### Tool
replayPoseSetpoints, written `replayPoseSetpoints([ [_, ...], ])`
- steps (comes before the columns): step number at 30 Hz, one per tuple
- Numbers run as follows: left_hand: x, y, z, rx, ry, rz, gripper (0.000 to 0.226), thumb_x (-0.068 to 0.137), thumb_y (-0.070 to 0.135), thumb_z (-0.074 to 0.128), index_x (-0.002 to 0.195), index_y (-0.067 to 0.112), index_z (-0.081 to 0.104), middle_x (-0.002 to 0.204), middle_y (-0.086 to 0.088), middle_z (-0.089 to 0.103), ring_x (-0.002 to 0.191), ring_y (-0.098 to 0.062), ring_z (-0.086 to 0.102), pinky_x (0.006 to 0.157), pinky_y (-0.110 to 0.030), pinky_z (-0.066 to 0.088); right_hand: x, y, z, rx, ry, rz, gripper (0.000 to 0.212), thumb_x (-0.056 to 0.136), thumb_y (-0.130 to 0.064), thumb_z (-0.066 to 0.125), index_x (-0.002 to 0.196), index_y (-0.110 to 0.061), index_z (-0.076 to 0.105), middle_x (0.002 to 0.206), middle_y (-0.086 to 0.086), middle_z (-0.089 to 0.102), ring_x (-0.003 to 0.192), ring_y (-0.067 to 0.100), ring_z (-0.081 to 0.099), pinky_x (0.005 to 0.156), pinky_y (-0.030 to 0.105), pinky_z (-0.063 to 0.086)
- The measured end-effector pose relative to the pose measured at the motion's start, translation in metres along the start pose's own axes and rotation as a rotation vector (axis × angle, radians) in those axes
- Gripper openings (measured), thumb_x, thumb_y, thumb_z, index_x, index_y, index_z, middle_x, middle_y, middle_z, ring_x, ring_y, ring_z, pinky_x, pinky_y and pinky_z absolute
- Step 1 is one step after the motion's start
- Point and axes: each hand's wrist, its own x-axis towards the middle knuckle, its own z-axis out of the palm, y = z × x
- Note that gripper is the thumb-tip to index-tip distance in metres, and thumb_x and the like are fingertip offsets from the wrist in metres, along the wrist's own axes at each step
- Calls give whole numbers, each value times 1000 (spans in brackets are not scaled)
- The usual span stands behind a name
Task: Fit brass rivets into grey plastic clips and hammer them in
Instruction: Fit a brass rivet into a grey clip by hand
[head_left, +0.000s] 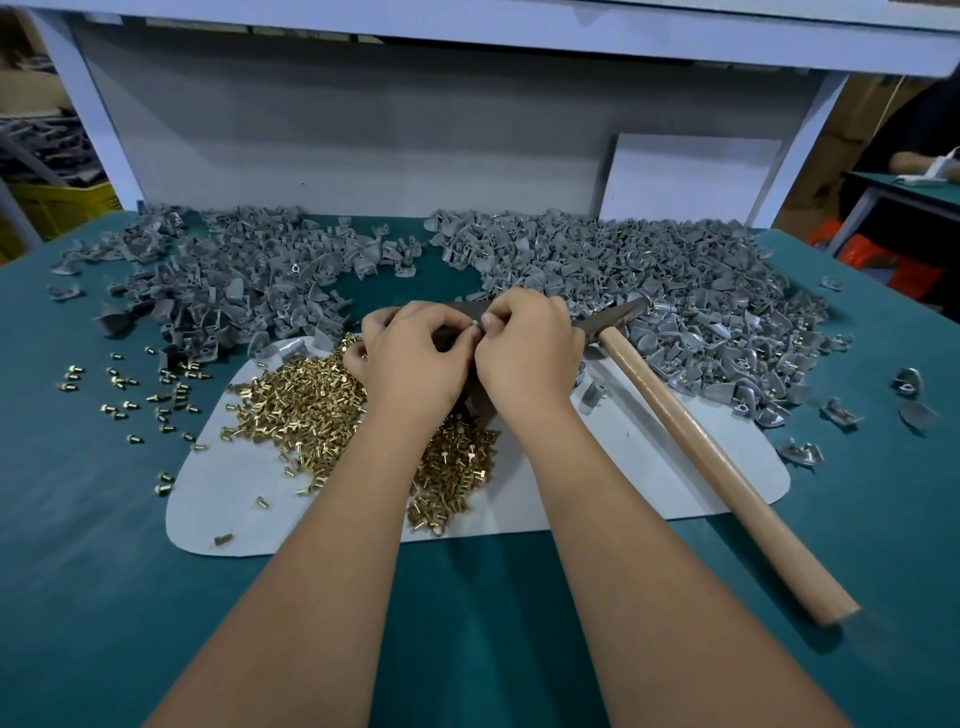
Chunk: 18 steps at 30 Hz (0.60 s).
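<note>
- Shiny brass rivets (311, 395) are glinting beside the hammer (717, 457), its wooden handle smooth.
- Matt grey plastic clips (649, 291) are lying behind it.
- Teal cloth (78, 519) is looking matt.

Both forearms reach forward, the left hand (410, 358) and right hand (524, 348) side by side, curled fingertips meeting in a pinch.

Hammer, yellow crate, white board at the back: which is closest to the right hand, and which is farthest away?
From the right hand:
1. Hammer, just beside it on the right.
2. White board, leaning at the back right.
3. Yellow crate, far left, off the table.
</note>
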Motion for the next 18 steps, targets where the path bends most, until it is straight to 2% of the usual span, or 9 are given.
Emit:
replayPoseSetpoints([
  [3,0,0,-1,-15,-6,5,7,89,42,63,82,43,63,99,24,55,126,-17,34,100,-43,20,-1,3,1,45,17,-6,16,91,-20,58,79,-29,58,93,-9,64,103,16,46,76,30,19],
  [8,2,0,-3,-34,-15,6,7,89,41,63,83,44,64,107,22,61,126,-18,38,105,-51,22,-4,2,2,43,54,-17,22,90,-19,59,74,-32,55,90,-11,62,100,14,46,75,30,17],
  [11,1,0,-3,-24,-17,2,5,90,42,63,87,43,67,110,22,62,126,-18,35,103,-50,22,-3,1,1,46,49,15,18,89,-18,59,76,-30,62,77,-13,51,100,15,45,75,32,20],
  [14,0,1,-3,-21,-19,-6,6,90,42,62,88,43,68,112,22,61,126,-18,33,102,-47,20,-1,-1,-1,35,18,42,19,88,-17,58,74,-30,60,67,-15,38,100,15,44,76,33,21],
  [18,0,2,-4,-43,-38,9,7,91,39,62,88,42,68,112,20,62,127,-19,38,105,-51,21,-1,-3,-2,42,-9,59,20,89,-18,58,73,-30,58,65,-17,36,99,15,42,77,33,22],
])
